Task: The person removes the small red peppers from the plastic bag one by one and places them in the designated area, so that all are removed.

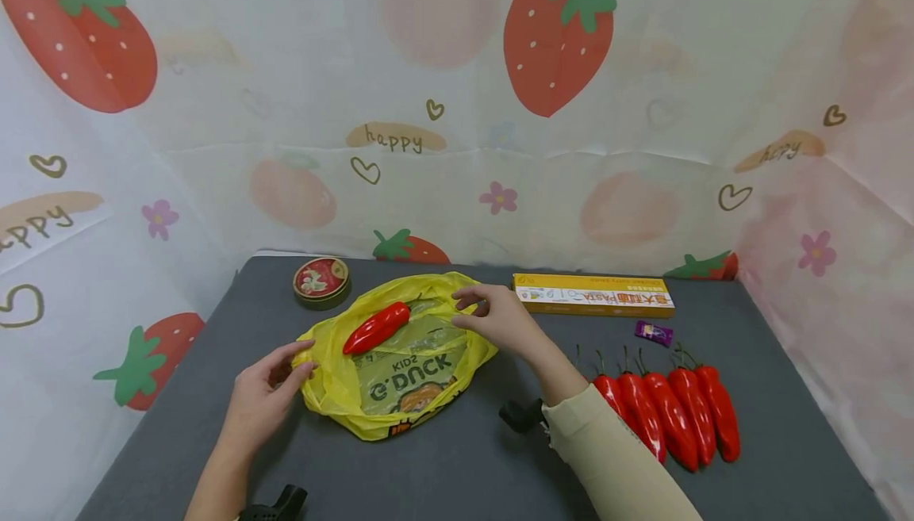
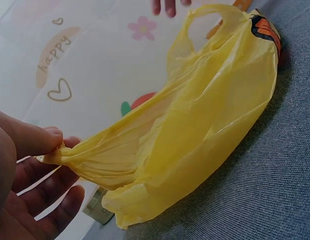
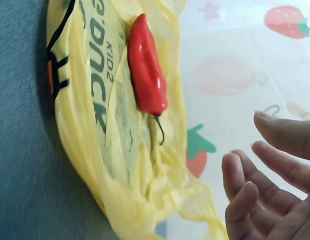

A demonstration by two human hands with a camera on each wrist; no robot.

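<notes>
A yellow plastic bag (image 1: 336,394) with dark lettering lies spread on the dark table, its mouth facing up. Inside it rests one red chili pepper (image 1: 376,328), its thin green stem (image 3: 160,131) showing in the right wrist view. My left hand (image 1: 263,394) pinches the bag's left edge between thumb and finger, pulling a gathered corner (image 2: 65,156) taut in the left wrist view. Over the bag's right rim is my right hand (image 1: 496,316), fingers loosely bent and nothing between them; in the right wrist view these fingers (image 3: 239,170) are apart from the plastic.
Several red chili peppers (image 1: 671,414) lie in a row at the right, partly behind my right sleeve (image 1: 607,457). A yellow pasta box (image 1: 594,296) and a small purple packet (image 1: 653,333) lie farther back. A round red tin (image 1: 321,281) stands back left. Strawberry-print cloth (image 1: 457,188) encloses the table.
</notes>
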